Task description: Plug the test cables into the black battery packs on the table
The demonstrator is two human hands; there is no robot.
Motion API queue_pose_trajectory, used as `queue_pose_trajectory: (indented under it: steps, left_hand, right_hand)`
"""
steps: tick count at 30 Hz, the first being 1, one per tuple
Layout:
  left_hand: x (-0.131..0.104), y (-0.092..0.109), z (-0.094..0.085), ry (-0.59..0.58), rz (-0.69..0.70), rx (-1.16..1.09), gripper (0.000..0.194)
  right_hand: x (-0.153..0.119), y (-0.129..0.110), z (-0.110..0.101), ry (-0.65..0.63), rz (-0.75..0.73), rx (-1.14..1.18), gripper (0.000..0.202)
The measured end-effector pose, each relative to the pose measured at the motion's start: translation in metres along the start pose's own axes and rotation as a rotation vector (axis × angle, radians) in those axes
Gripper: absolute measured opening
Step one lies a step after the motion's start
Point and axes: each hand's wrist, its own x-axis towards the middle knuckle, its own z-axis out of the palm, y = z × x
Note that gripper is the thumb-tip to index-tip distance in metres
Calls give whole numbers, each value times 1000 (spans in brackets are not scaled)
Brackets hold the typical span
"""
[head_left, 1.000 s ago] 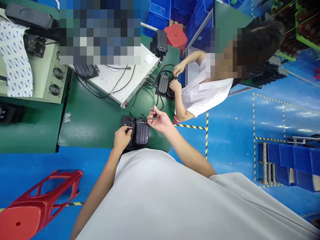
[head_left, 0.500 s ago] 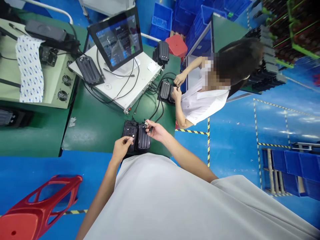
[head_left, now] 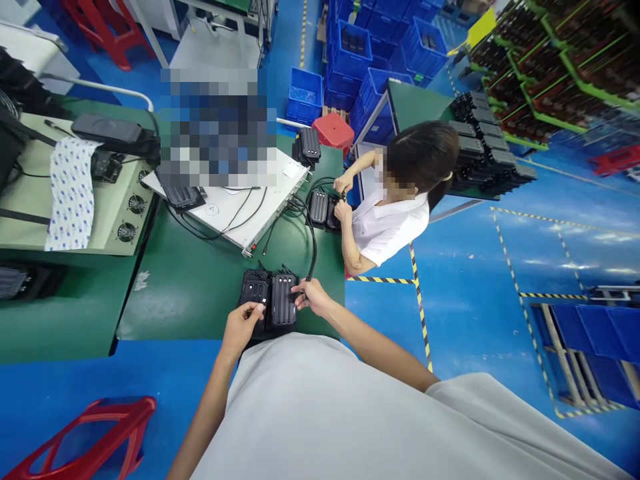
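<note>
Two black units sit side by side at the green table's (head_left: 200, 293) near edge. Left hand (head_left: 243, 327) pinches something small against the left unit (head_left: 255, 293); right hand (head_left: 313, 297) pinches a cable (head_left: 313, 247) beside the right unit (head_left: 283, 300). Looks like plugging-in time; seating the plug calls for careful lining up.

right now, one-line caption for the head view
Left hand and right hand on two black units on a green bench.

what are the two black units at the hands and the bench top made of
Black units: likely moulded plastic, matte with a slight sheen, ribbed face on the right one. Bench top: looks like a green rubber or vinyl mat, smooth, dull, with scuff marks.
</note>
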Motion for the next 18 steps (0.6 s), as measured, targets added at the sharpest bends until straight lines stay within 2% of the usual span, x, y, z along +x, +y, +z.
queue_pose_trajectory:
  steps: [4, 11, 14, 18]
  left_hand:
    - [-1, 0, 1, 5, 7, -14, 39]
    - [0, 0, 0, 12, -4, -23, 43]
    - [1, -1, 0, 8, 3, -6, 42]
    - [0, -1, -1, 6, 3, -7, 40]
  right_hand:
    - [0, 2, -15, 39, 42, -60, 25]
    - [5, 5, -46, -93, 143, -48, 54]
    - [4, 5, -51, -110, 92, 19, 43]
    - [4, 4, -49, -108, 22, 301, 17]
